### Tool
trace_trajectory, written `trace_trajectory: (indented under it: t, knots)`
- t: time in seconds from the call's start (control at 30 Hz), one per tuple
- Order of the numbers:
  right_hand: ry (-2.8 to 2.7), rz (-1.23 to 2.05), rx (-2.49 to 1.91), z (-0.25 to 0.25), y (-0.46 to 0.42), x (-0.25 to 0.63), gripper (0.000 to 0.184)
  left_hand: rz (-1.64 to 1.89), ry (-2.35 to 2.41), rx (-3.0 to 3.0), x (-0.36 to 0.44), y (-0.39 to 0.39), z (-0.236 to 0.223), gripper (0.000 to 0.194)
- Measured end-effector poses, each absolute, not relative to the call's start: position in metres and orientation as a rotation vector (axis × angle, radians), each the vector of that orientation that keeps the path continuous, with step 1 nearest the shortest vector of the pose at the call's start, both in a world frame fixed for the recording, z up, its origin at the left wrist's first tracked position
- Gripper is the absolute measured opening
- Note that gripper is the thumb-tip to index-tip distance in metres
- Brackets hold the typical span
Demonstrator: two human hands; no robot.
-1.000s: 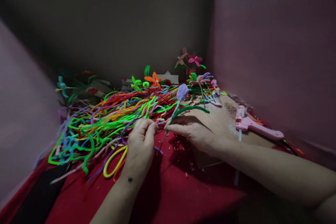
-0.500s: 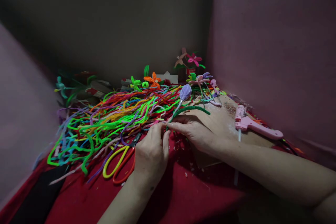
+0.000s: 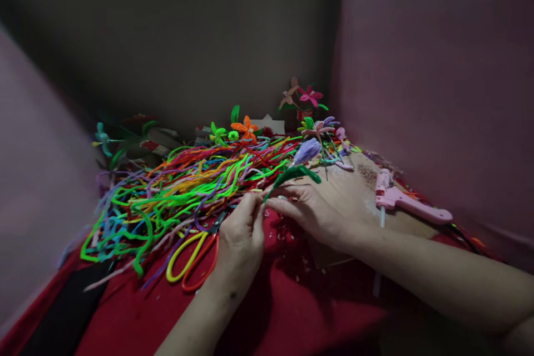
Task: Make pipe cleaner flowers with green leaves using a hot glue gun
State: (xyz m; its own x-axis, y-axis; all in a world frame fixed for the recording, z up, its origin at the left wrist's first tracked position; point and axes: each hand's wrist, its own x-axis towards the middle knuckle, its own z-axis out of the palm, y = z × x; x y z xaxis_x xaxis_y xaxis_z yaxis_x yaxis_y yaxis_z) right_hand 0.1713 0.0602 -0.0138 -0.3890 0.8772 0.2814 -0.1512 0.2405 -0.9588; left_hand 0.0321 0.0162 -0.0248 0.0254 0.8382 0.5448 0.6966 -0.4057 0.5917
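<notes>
A pipe cleaner flower with a lavender bud leans to the right above my hands. A dark green pipe cleaner curves beside its stem, bent over to the right. My left hand pinches the base of the stem between thumb and forefinger. From the other side, my right hand has its fingertips closed at the same spot, where the green pipe cleaner meets the stem. The fingers partly hide the lower stem. Scissors with yellow and red handles lie just left of my left hand.
A big heap of coloured pipe cleaners spreads to the left. Finished flowers, among them an orange one and a magenta one, stand behind. On a board at the right rests a pink glue gun. Red cloth covers the table.
The lavender bud has tipped over to the right and lower. The green pipe cleaner has turned with it and looks more sharply bent. Both hands stay at the stem base.
</notes>
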Motion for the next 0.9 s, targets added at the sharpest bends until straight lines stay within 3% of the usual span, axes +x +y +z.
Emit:
trace_trajectory:
  t: [0.2,0.57,0.7,0.9]
  knots:
    - [-1.435,1.524,-0.622,-0.023,0.064,0.17,0.028,1.304,1.433,1.57,0.034,0.015,-0.019,0.011]
    - [-1.309,1.724,-0.484,-0.02,0.064,0.172,0.016,1.051,0.793,0.866,0.03,0.019,-0.007,0.015]
    - [-1.239,1.732,-0.489,-0.025,0.063,0.171,0.015,1.166,1.01,1.136,0.032,0.016,-0.01,0.012]
    - [-1.148,1.751,-0.564,-0.024,0.059,0.169,0.008,1.353,1.611,2.295,0.031,0.014,-0.029,0.012]
